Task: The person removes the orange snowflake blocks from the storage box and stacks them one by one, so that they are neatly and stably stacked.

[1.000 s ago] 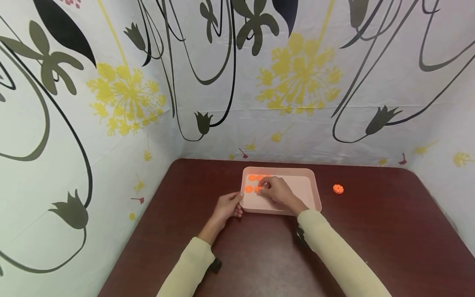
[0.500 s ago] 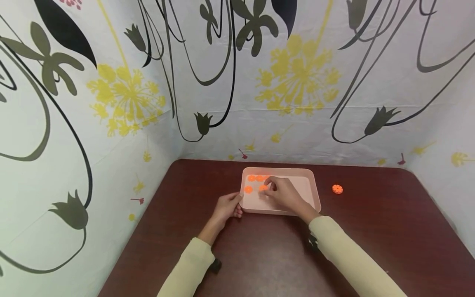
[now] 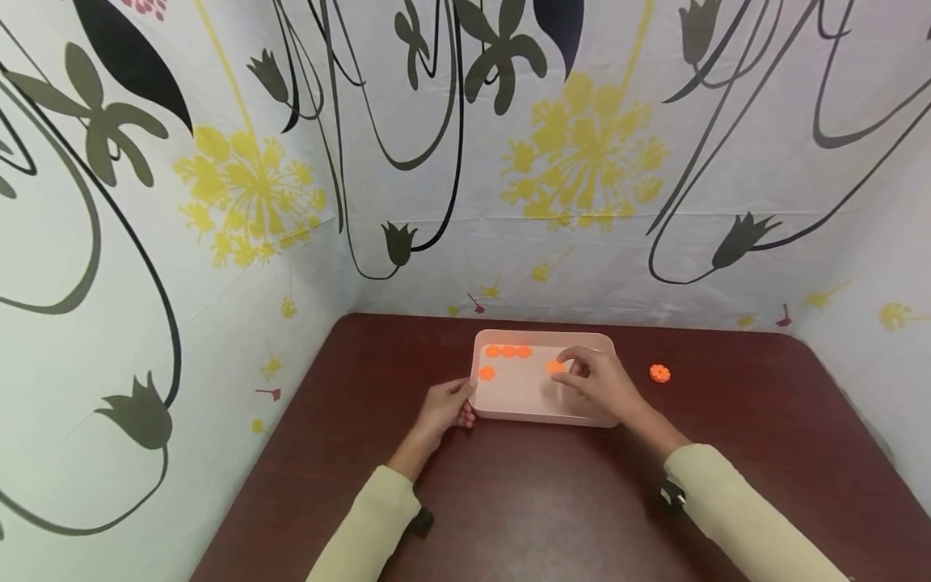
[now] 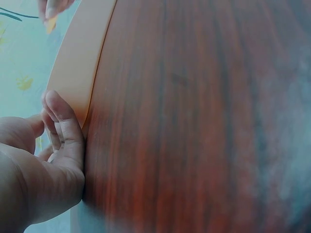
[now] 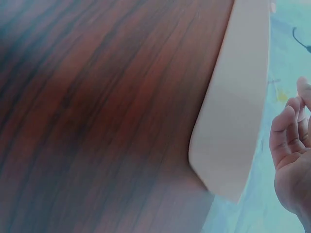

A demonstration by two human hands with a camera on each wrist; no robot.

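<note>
I count four discs (image 3: 508,351) down in tray (image 3: 509,401), nine-to-eleven o'clock; fifth disc (image 3: 555,367) pinched, right hand (image 3: 602,383); sixth disc (image 3: 659,373) outside, three o'clock; left hand (image 3: 444,404) grips tray.

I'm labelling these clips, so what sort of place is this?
Probably an indoor tabletop work corner: a dark reddish-brown table stands before flower-patterned wall covering, and a pale pink tray rests on it.
</note>
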